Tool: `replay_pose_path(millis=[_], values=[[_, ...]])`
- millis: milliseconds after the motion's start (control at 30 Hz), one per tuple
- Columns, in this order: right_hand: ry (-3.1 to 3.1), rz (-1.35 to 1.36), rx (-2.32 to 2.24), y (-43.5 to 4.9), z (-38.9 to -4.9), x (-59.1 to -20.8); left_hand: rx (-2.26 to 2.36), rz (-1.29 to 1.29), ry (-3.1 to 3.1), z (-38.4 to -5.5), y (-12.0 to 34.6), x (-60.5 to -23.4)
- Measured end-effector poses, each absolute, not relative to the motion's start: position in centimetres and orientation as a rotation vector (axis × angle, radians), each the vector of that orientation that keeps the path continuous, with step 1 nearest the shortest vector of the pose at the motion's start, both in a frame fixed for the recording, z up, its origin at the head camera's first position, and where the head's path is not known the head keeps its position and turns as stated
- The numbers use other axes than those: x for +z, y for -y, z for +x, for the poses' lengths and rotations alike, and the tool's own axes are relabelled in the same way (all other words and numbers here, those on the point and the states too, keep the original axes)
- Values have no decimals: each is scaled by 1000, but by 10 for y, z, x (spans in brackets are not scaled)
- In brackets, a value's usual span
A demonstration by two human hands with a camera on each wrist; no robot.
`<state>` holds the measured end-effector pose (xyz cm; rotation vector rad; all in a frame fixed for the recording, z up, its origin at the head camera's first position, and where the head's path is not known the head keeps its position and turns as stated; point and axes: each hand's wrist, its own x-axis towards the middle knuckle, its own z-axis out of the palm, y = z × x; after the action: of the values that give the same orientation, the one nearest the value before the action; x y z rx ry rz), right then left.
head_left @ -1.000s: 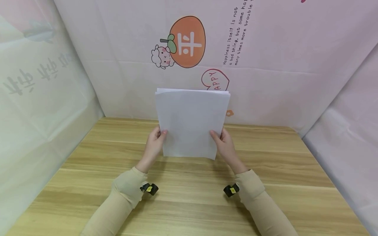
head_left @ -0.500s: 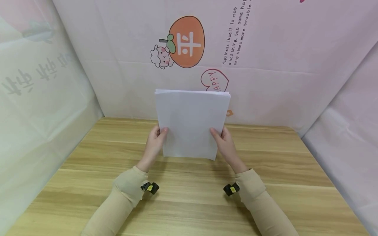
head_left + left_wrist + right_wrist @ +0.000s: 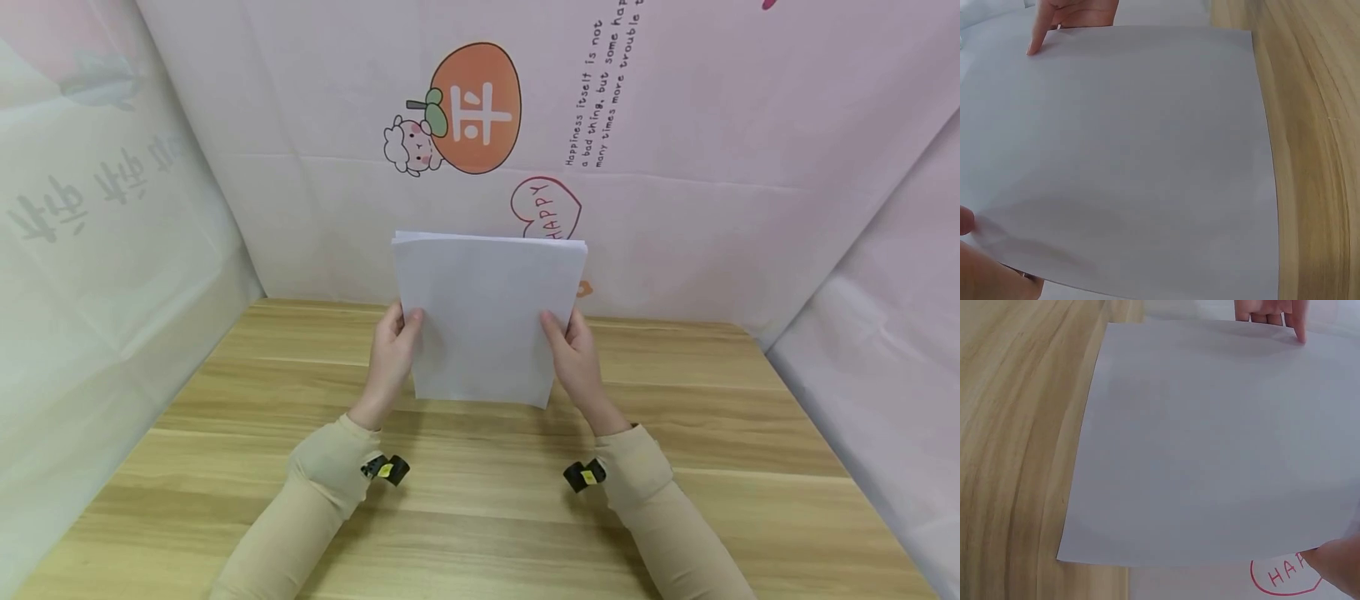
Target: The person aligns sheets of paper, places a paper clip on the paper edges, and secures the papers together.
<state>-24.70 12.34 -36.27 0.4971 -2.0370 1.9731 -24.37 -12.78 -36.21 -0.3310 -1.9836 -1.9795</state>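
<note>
A stack of blank white paper sheets (image 3: 483, 321) stands tilted upright over the table, its top edges slightly fanned. My left hand (image 3: 392, 346) grips its left side, thumb on the front face and fingers behind. On the opposite side my right hand (image 3: 576, 357) pinches it the same way. In the left wrist view the paper (image 3: 1141, 144) fills most of the picture, with the right hand (image 3: 1075, 15) at its far edge. From the right wrist the paper (image 3: 1210, 444) looks blank too, and the left hand (image 3: 1272, 314) shows at the top.
Under the paper lies a wood-grain table (image 3: 480, 508). Behind it hangs a pale cloth (image 3: 315, 225) printed with an orange fruit, a heart and writing. White cloth (image 3: 112, 275) also borders the left side. A small black camera sits on each wrist.
Both hands have slid a little upward along the sides of the paper. The top edge of the stack has dropped slightly; its bottom edge stays about where it was.
</note>
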Motion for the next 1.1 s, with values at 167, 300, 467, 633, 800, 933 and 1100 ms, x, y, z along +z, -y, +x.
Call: replay_pose_path(millis=[167,300,467,633,800,933,1100], values=[[2031,483,1964,-122,-246,-361,-1983,-323,1938,-243,125,-361],[2030,475,1966,-121,-245,-360,-1992,-333,1909,-242,124,-362],[2022,468,1962,-120,-244,-357,-1994,-350,1904,-240,124,-360],[2015,492,1966,-121,-244,-356,-1998,-347,1902,-239,125,-359],[2007,532,1955,-122,-244,-352,-1996,-346,1878,-240,125,-353],[1996,545,1949,-123,-245,-348,-1986,-360,1862,-241,125,-347],[1972,548,1947,-121,-244,-342,-1969,-343,1873,-242,125,-340]])
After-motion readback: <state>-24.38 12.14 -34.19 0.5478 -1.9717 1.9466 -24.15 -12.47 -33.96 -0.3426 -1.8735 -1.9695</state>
